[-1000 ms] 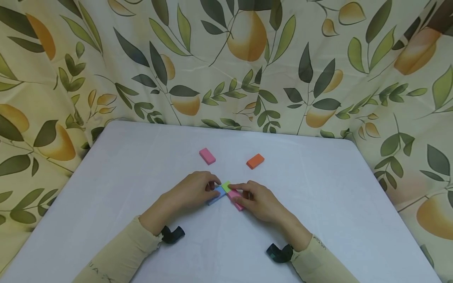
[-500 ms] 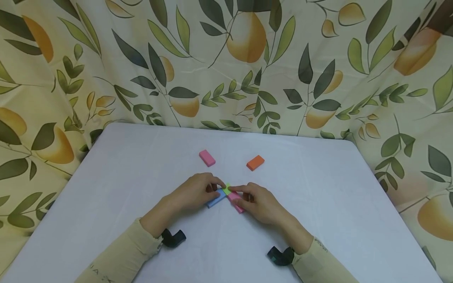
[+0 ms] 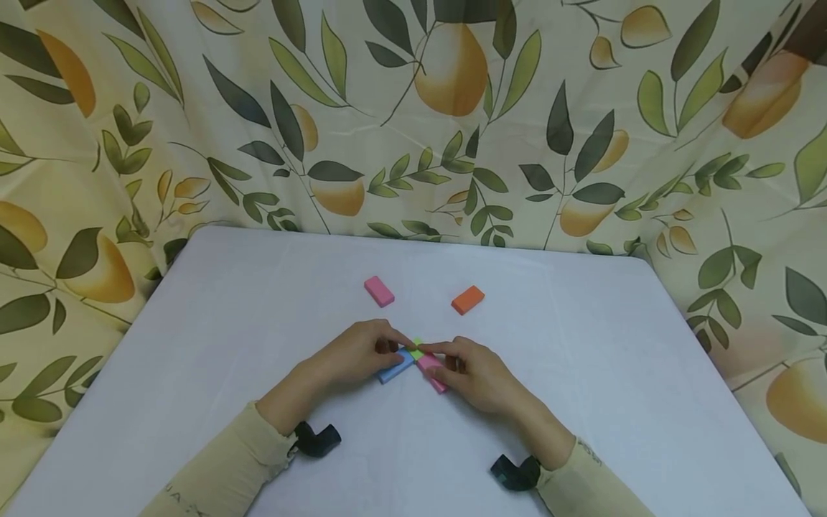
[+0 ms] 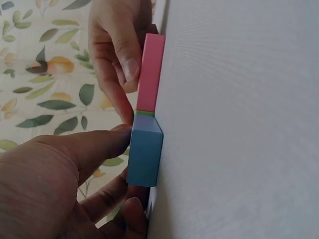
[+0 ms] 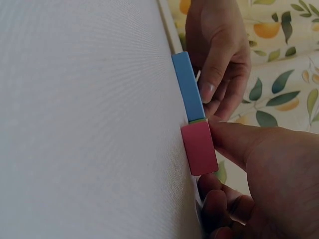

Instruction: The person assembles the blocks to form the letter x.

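- Two bare hands met over a group of three small blocks near the middle of a white-covered table [image 3: 291,287].
- The left hand [image 3: 355,352] gripped the blue block [image 4: 145,158], its thumb on the block and its lower fingers curled behind; its index finger reached to the green block [image 3: 416,354].
- The right hand [image 3: 477,370] held the near pink block [image 4: 151,74] in a mirrored way, index fingertip on the green block too.
- Fingertips hid much of the green block, which lay at the peak where the blue and near pink blocks slanted together like an upturned V.
- Beyond the hands lay the far pink block [image 3: 379,291], to the left, and an orange block [image 3: 468,300], to the right, well apart from each other.
- Both wrists bore black devices [image 3: 318,439] beside pale sleeves [image 3: 220,463].
- Behind the table hung fabric [image 3: 400,147] printed with leaves and orange fruit.
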`<state>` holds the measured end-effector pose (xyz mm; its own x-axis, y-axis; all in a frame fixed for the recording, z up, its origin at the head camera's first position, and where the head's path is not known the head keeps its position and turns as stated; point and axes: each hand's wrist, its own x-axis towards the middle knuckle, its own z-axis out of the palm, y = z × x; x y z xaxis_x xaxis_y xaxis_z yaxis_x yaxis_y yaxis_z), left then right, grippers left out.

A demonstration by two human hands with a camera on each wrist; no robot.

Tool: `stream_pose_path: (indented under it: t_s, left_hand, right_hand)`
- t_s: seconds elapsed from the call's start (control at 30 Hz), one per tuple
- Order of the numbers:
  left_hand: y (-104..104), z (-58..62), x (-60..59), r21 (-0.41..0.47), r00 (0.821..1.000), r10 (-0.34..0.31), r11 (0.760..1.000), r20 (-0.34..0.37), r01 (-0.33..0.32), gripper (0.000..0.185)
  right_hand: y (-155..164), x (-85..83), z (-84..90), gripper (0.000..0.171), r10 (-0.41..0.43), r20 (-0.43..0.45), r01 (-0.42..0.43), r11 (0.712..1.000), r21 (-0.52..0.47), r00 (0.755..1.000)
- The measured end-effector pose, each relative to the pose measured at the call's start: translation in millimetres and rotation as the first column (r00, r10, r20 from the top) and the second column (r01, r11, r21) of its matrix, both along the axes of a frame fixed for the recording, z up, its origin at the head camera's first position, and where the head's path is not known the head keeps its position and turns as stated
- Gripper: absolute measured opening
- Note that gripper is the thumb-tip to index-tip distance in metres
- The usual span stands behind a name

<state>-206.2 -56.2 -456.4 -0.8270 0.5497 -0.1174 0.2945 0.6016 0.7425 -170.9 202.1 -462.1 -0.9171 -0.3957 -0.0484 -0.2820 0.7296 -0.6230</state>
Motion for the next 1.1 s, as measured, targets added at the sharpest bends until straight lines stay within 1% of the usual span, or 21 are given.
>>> stream_pose_path:
  t_s: [0.23,0.4,0.93,1.1]
  left_hand:
    - [-0.8,-6.8,-2.3,0.022,1.000,0.006,1.000,0.002,-0.006,0.025]
    - [-1.6,-6.1,-1.9,0.041,1.000,0.003,0.999,0.000,-0.003,0.025]
    - [-2.8,-7.5,-3.4,0.034,1.000,0.004,0.999,-0.005,-0.004,0.024]
    - [-2.8,-5.8,-2.8,0.026,1.000,0.005,1.000,-0.004,-0.005,0.025]
  right_hand:
    - [0.6,0.1,-1.4,0.039,-0.007,0.005,0.007,1.000,-0.001,1.000]
    - [0.9,0.3,-1.1,0.039,-0.004,-0.011,0.004,1.000,-0.002,1.000]
    - [-1.4,-0.1,0.0,0.039,-0.001,-0.026,0.001,1.000,0.009,1.000]
    - [-2.1,0.2,0.3,0.039,-0.005,-0.027,0.006,1.000,0.010,1.000]
